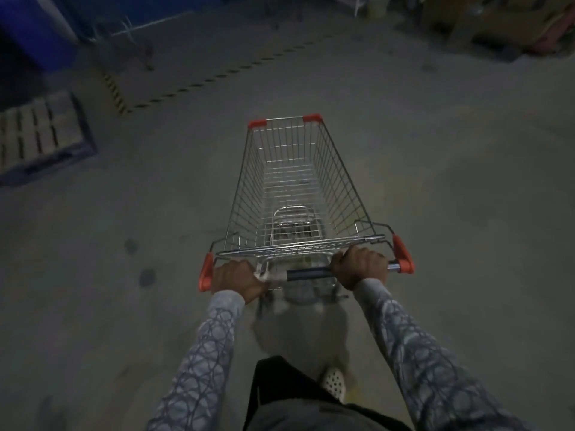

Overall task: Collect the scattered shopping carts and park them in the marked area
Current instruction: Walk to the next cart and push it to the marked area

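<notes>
**Q:** What fills most of the view?

**A:** A dim grey concrete floor (451, 188), seen from above by the person standing on it. On it, in the middle of the scene, stands one wire shopping cart (342, 181) with its nose pointing away. Its basket holds nothing, and it has red corner guards (312, 117) at the far end.

**Q:** Where is the cart relative to any markings?

**A:** A line of yellow-and-black striped tape (116, 94) forms a corner at far left, with one edge running off to the far right. The cart sits on the near side of that line, well apart from it.

**Q:** What else is around?

**A:** A slatted pallet (40, 132) lies on the floor at left. Blurred cardboard boxes (497, 23) are at far right, and something blue (40, 26) at far left is too dark to identify.

**Q:** And the hands?

**A:** Both grip the cart's handle bar (308, 273) at the near end, fingers curled over it. The left hand (236, 279) is just beside the left red end cap (206, 272), and the right hand (359, 267) is near the right one (403, 253). Patterned grey sleeves (205, 353) cover both arms. One pale perforated shoe (334, 379) shows at the near edge.
</notes>
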### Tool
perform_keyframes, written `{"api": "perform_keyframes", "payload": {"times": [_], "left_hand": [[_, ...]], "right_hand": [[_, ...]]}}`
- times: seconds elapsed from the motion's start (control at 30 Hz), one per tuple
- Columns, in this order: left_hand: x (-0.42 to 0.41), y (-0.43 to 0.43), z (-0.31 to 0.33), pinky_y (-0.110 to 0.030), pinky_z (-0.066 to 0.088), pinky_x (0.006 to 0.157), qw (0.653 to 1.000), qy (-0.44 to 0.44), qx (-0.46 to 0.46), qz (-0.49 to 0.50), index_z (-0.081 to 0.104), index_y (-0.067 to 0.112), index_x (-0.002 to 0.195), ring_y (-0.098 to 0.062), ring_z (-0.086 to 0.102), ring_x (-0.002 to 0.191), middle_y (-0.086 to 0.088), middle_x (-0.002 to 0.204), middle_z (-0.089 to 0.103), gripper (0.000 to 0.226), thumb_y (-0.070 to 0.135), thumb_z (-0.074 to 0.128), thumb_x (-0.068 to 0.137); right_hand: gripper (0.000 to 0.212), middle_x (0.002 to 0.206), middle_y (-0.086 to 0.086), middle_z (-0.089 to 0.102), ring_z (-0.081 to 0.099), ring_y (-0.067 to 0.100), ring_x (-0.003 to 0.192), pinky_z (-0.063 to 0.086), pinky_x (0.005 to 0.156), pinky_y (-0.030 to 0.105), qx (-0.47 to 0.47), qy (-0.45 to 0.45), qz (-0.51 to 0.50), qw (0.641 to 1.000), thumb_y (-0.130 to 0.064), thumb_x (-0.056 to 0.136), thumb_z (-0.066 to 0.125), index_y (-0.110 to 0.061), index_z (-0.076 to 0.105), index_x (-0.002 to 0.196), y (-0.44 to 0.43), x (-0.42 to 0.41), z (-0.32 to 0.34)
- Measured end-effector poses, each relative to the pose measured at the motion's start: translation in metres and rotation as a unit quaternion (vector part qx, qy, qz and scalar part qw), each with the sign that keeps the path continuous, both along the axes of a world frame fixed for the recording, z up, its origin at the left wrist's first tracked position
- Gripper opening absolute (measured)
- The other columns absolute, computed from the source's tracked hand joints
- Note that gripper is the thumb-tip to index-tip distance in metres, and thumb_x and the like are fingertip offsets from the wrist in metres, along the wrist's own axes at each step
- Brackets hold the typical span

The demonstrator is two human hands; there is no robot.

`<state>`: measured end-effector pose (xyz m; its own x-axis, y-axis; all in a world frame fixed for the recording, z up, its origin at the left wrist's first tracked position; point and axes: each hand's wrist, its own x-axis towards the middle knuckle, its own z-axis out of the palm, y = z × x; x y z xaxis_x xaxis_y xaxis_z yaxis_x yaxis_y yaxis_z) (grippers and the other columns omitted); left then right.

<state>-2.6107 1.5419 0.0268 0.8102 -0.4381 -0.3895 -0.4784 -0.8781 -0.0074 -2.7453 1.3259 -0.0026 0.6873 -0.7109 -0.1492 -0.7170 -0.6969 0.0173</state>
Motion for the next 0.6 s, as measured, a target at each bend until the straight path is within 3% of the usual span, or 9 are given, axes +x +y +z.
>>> {"api": "perform_keyframes", "payload": {"times": [0.23,0.37,0.43,0.6], "left_hand": [[0.086,-0.062,-0.005,-0.035,0.038,0.099,0.997,-0.048,0.018,0.059,0.074,0.025,0.093,-0.018,0.068,0.100,0.005,0.100,0.072,0.063,0.077,0.040,0.081],[0.162,-0.098,-0.008,-0.031,0.043,0.087,0.995,-0.043,-0.009,0.091,0.073,0.022,0.089,-0.023,0.068,0.095,0.001,0.096,0.074,0.053,0.067,0.049,0.076],[0.202,-0.116,-0.007,-0.031,0.043,0.084,0.994,-0.044,-0.019,0.101,0.072,0.021,0.086,-0.024,0.068,0.092,0.000,0.092,0.073,0.047,0.064,0.053,0.078],[0.302,-0.161,-0.011,-0.033,0.043,0.088,0.990,-0.053,-0.023,0.131,0.073,0.018,0.088,-0.025,0.069,0.092,-0.002,0.094,0.074,0.056,0.066,0.045,0.081]], "right_hand": [[0.044,0.086,0.014,0.072,0.069,0.034,0.079,0.043,0.073,0.034,0.005,-0.045,0.050,0.998,-0.046,0.089,0.043,-0.010,0.068,0.084,-0.075,0.123,-0.001],[0.053,0.072,0.015,0.070,0.068,0.032,0.065,0.042,0.068,0.033,0.003,-0.044,0.060,0.997,-0.046,0.080,0.029,-0.010,0.066,0.071,-0.114,0.217,-0.009],[0.050,0.066,0.018,0.068,0.066,0.034,0.059,0.042,0.067,0.034,0.003,-0.063,0.075,0.995,-0.045,0.078,0.032,-0.008,0.065,0.065,-0.135,0.264,-0.015],[0.047,0.095,0.015,0.073,0.069,0.033,0.087,0.043,0.079,0.035,-0.010,-0.016,0.131,0.991,-0.048,0.093,0.041,-0.011,0.069,0.092,-0.188,0.377,-0.006]]}}
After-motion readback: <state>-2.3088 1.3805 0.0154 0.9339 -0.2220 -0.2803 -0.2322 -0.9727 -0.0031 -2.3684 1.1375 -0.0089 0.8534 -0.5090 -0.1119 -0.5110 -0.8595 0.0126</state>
